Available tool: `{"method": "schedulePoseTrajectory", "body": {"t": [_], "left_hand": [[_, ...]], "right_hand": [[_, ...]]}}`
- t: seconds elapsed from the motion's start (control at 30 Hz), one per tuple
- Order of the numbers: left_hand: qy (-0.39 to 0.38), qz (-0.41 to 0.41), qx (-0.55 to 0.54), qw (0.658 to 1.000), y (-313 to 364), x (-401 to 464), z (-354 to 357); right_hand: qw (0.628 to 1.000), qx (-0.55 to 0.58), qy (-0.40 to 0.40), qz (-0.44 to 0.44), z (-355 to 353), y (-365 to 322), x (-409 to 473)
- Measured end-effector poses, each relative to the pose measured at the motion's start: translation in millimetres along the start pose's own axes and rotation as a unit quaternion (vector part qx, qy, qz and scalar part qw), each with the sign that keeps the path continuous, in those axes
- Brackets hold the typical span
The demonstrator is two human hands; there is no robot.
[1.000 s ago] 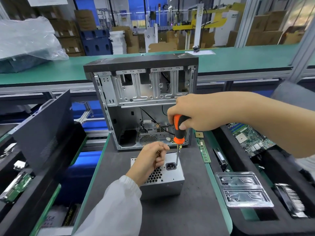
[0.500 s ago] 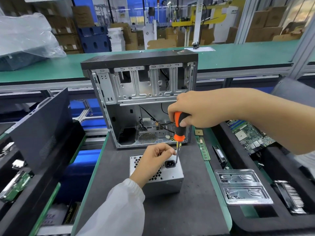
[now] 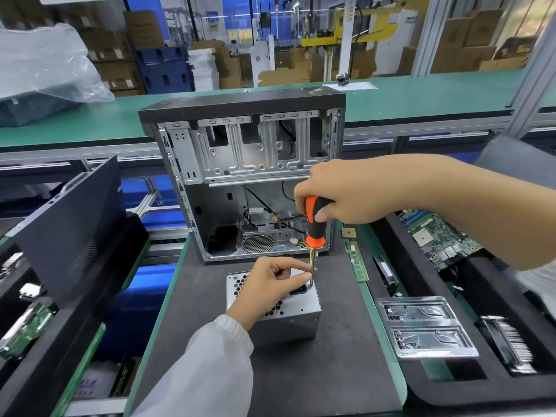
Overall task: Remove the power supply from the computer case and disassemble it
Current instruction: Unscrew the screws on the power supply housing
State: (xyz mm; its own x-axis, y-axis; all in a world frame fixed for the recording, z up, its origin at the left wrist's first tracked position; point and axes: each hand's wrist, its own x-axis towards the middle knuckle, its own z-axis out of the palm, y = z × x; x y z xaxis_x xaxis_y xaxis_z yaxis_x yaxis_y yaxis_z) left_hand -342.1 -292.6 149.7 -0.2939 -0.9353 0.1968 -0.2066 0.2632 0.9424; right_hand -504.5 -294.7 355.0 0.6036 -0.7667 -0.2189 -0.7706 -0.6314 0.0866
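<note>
the power supply [image 3: 281,319] sits on the dark worktop [image 3: 331,371], out of the computer case [image 3: 252,176] behind it. a stiff, heavy-looking metal box with sharp edges, best held by its flat sides. the left hand [image 3: 270,288] pinches near the screwdriver [image 3: 314,224] tip; the right hand [image 3: 346,191] grips its handle. the screw is hidden.

Dark mat [image 3: 340,365] open in front of and right of power supply [image 3: 288,319]; open computer case [image 3: 246,176] blocks just behind; leaning side panel [image 3: 75,224] walls the left; clear plastic tray [image 3: 427,326] and RAM stick [image 3: 357,261] flank the right
</note>
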Motion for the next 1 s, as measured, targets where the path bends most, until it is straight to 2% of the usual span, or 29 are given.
{"method": "schedulePoseTrajectory", "body": {"t": [0.5, 0.8, 1.0], "left_hand": [[0.029, -0.010, -0.011, 0.999, 1, -2, 4], [0.017, -0.032, -0.015, 0.999, -2, -2, 4], [0.006, -0.006, -0.012, 1.000, -4, -2, 3]], "right_hand": [[1.000, 0.005, 0.022, -0.002, 4, 5, -1], [1.000, -0.001, 0.019, -0.007, 6, 3, 0], [1.000, -0.014, 0.018, -0.017, 10, -8, -2]]}}
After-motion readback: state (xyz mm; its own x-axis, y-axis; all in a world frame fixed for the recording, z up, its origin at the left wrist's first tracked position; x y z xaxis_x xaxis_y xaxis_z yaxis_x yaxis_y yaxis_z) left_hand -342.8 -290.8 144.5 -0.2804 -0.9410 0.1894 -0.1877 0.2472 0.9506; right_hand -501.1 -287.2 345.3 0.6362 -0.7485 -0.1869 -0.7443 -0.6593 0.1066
